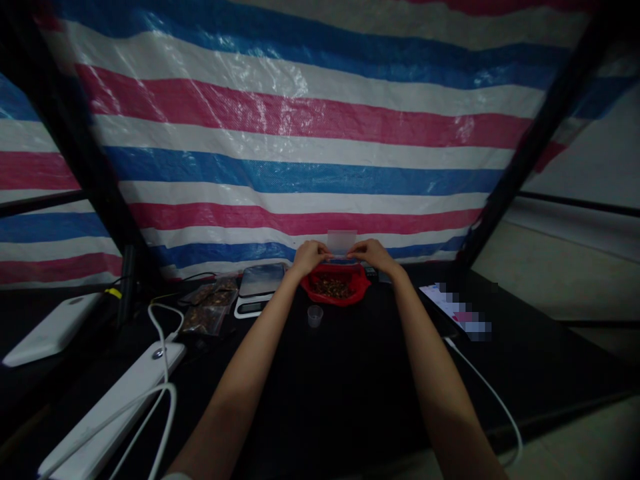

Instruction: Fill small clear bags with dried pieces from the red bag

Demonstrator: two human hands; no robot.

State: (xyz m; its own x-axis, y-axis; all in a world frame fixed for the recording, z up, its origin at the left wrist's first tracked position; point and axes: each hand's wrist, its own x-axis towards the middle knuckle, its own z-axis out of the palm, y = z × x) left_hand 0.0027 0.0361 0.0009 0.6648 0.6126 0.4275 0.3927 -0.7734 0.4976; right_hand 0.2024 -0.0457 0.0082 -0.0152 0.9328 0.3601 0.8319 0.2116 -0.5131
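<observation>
My left hand point(311, 255) and my right hand point(373, 254) pinch the two lower corners of a small clear plastic bag point(342, 243). They hold it up over a red bag point(361, 285) that lies spread like a bowl. Inside the red bag is a heap of small brown and yellowish pieces point(333, 287), too small to name. A small clear plastic cup point(315, 316) stands on the black table just in front of it. Left of my left hand sits a digital scale point(261, 283) with a grey plate and a dark display.
Filled clear bags point(207, 307) lie left of the scale. White power banks point(115, 407) and looping cables point(167, 393) take up the left side. A phone point(455, 310) and a cable point(487, 383) are at the right. Striped sheeting point(300, 153) hangs behind the table.
</observation>
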